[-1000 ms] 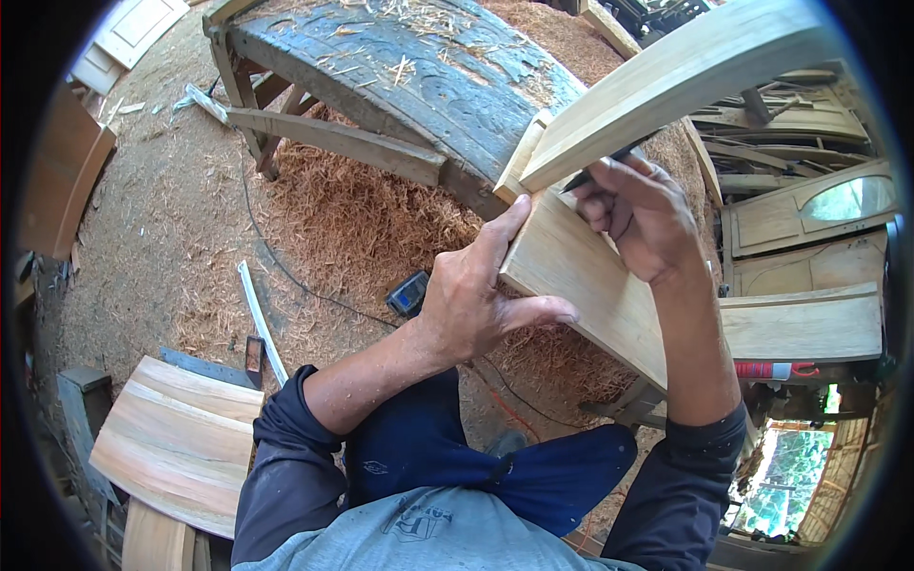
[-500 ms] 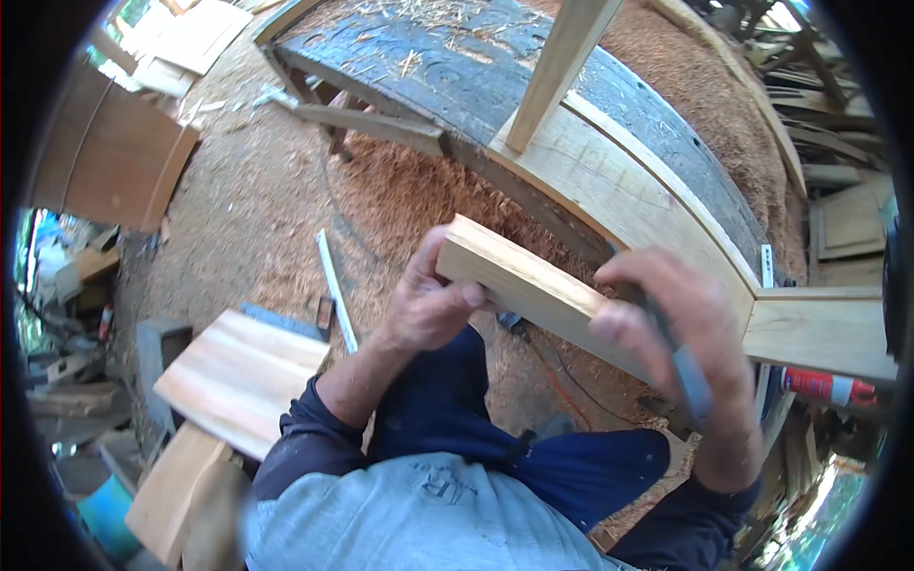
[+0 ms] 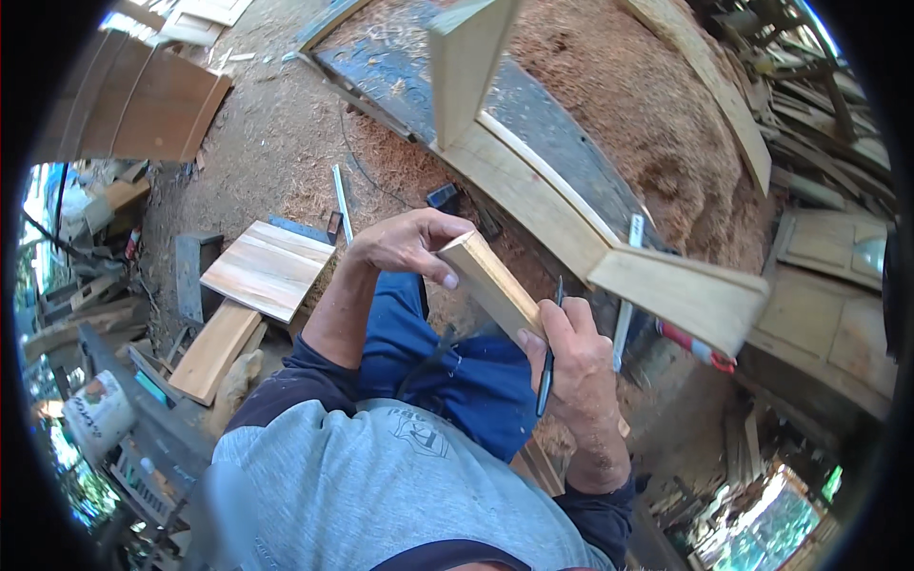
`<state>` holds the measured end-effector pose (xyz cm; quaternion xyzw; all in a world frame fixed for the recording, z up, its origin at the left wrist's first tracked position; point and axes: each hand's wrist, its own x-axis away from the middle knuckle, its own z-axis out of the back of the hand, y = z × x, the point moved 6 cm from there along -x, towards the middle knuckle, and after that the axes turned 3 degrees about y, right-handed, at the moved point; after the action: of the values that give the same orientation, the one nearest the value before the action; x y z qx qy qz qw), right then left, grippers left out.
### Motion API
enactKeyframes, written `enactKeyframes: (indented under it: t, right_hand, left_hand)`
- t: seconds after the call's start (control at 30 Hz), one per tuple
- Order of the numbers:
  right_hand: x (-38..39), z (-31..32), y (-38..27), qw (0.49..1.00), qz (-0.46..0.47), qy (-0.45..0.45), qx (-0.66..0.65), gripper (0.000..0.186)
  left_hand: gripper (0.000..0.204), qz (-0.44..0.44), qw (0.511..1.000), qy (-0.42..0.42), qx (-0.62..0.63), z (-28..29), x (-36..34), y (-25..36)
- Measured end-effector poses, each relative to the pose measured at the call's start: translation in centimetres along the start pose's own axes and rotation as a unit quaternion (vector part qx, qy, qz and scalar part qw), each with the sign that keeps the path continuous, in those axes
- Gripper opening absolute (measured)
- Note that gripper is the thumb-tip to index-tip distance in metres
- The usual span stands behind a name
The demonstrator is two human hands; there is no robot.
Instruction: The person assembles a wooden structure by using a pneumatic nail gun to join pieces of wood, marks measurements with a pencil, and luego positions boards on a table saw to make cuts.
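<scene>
My left hand [image 3: 409, 246] grips the upper left end of a short, pale wooden board [image 3: 495, 293], thumb on its near face and fingers behind. The board is tilted in front of my lap, its narrow edge turned up. At the lower right end, my right hand [image 3: 579, 362] pinches the board. A slim, dark, pencil-like tool [image 3: 546, 383] is also held in that hand, sticking out past the fingers at both ends. Just beyond the hands a pale wooden frame [image 3: 538, 195] lies on the workbench [image 3: 586, 143], with one piece [image 3: 468, 76] standing up from it.
Sawdust [image 3: 657, 105] is heaped beyond the bench. A joined wood panel [image 3: 269, 271] lies to my left, near a metal strip [image 3: 342, 205] on the ground. A red tube [image 3: 687, 343] is under the frame's right end [image 3: 681, 295]. A white bucket [image 3: 98, 416] stands far left.
My view has turned, so the bench and frame appear shifted. My right hand, blurred by motion before and raised off the board's face, has come in and now grips the board's lower end.
</scene>
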<state>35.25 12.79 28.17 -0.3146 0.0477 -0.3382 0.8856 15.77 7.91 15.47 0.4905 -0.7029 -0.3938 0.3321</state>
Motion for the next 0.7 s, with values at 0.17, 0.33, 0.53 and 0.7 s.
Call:
enactKeyframes:
  t: [0.17,0.33,0.53,0.7]
  right_hand:
    - [6.3,13.8,-4.4,0.997,-0.036,-0.039,0.055,0.02]
    - [15.2,31.1,-12.1,0.932,0.078,0.347,-0.069,0.045]
    - [21.9,36.6,-20.7,0.932,0.155,0.327,-0.014,0.041]
    - [26.2,37.1,-23.5,0.895,0.113,0.423,0.083,0.03]
  left_hand:
    - [0.045,0.067,0.997,0.016,0.043,-13.6,-1.1,7.1]
    - [0.04,-0.041,0.994,0.058,0.087,-27.8,-2.7,15.2]
    - [0.031,-0.111,0.987,-0.052,0.103,-40.1,-4.5,24.4]
    - [0.035,-0.077,0.965,-0.203,0.147,-46.1,-3.1,27.3]
